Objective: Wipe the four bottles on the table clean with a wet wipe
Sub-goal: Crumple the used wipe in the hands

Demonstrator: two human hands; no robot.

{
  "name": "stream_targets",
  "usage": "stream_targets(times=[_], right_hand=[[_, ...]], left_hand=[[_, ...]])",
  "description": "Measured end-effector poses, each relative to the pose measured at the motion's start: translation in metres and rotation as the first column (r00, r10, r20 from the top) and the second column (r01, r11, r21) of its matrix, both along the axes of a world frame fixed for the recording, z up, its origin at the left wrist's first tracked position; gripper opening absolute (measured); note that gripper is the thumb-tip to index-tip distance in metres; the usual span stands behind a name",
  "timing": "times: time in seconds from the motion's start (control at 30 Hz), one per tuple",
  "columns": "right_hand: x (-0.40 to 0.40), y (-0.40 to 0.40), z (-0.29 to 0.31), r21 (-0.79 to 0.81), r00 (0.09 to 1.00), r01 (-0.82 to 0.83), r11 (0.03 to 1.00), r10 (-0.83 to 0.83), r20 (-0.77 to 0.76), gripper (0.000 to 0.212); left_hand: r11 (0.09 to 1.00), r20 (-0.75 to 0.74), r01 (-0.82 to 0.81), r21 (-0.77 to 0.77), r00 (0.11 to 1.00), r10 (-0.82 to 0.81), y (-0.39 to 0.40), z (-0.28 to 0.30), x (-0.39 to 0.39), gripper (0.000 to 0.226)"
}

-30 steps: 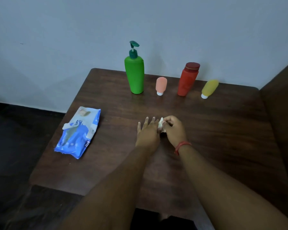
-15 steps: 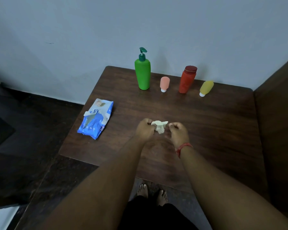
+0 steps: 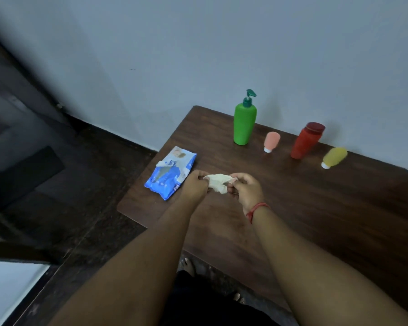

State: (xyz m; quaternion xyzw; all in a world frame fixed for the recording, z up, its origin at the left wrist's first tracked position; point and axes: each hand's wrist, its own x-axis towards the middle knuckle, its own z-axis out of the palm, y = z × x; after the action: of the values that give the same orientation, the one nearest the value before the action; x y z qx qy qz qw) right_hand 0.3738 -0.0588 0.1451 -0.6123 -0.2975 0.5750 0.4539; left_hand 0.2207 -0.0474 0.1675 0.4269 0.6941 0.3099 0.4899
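Both hands hold a crumpled wet wipe above the tabletop near its left edge: the left hand pinches one end, the right hand (red thread at the wrist) pinches the other. Along the far edge stand a green pump bottle, a small pink bottle, a red bottle and a yellow bottle. A blue wipes pack lies at the left edge.

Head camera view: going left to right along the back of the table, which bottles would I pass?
Green pump bottle → small pink bottle → red bottle → yellow bottle, with the pink and yellow ones standing cap-down.
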Motion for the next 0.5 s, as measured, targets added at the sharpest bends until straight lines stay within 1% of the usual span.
stream_targets(times=[0.07, 0.13, 0.23, 0.27, 0.37, 0.43, 0.5], right_hand=[[-0.024, 0.014, 0.005, 0.004, 0.999, -0.022, 1.0, 0.022, -0.029, 0.025], [-0.05, 0.029, 0.008, 0.021, 0.997, -0.054, 0.998, 0.055, -0.054, 0.021], [-0.091, 0.051, 0.014, 0.038, 0.987, -0.109, 0.993, 0.113, -0.118, 0.006], [-0.102, 0.057, 0.015, 0.046, 0.979, -0.139, 0.989, 0.144, -0.147, 0.005], [-0.148, 0.088, 0.013, 0.042, 0.964, -0.207, 0.977, 0.211, -0.159, 0.021], [-0.182, 0.112, 0.008, 0.023, 0.97, -0.176, 0.984, 0.177, -0.165, 0.031], [-0.219, 0.139, 0.005, 0.002, 0.982, -0.101, 0.995, 0.1, -0.158, 0.036]], left_hand=[[0.995, 0.075, -0.096, -0.01, 0.992, 0.097, 0.007, 0.004, -0.022, 0.02], [0.984, 0.189, -0.177, -0.022, 0.966, 0.178, 0.016, 0.006, -0.045, 0.025], [0.973, 0.308, -0.23, -0.034, 0.924, 0.229, 0.033, 0.007, -0.079, 0.029], [0.974, 0.315, -0.226, -0.017, 0.923, 0.22, 0.038, 0.008, -0.089, 0.028], [0.982, 0.27, -0.182, 0.051, 0.949, 0.162, 0.065, 0.004, -0.132, 0.024], [0.986, 0.236, -0.15, 0.075, 0.963, 0.129, 0.086, 0.0, -0.166, 0.024], [0.987, 0.217, -0.125, 0.1, 0.971, 0.101, 0.113, -0.005, -0.203, 0.025]])
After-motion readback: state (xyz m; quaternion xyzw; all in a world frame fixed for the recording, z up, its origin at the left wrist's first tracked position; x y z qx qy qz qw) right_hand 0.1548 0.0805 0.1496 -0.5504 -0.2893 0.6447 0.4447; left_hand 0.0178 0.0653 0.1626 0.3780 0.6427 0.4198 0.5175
